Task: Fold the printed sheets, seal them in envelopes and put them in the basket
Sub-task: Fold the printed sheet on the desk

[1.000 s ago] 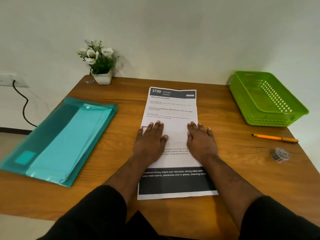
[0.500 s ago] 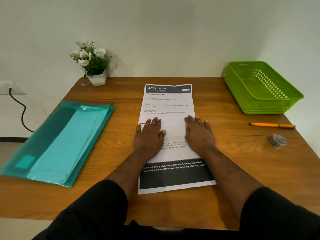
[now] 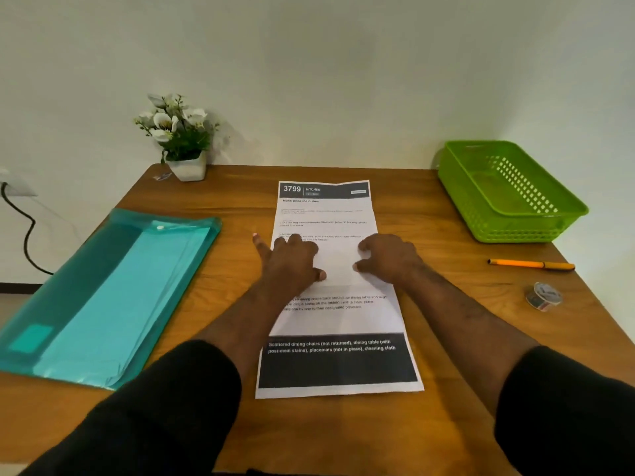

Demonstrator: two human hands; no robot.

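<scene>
Left hand (image 3: 292, 266) on printed sheet (image 3: 338, 324), fingers half-curled, one outstretched onto bench (image 3: 457, 321). Right hand (image 3: 390, 259) fingers curled on sheet, possibly pinching it.

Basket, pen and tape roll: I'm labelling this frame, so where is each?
green basket (image 3: 563, 214): head view, near right rim.
orange pen (image 3: 525, 263): head view, middle of barrel.
tape roll (image 3: 543, 296): head view, top face.

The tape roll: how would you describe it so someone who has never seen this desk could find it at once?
Start at the green basket on the far right corner of the wooden table. Come toward the near edge, past the orange pen. The tape roll lies just beyond it, apart from the pen: the only small round thing there, with a patterned band.
</scene>
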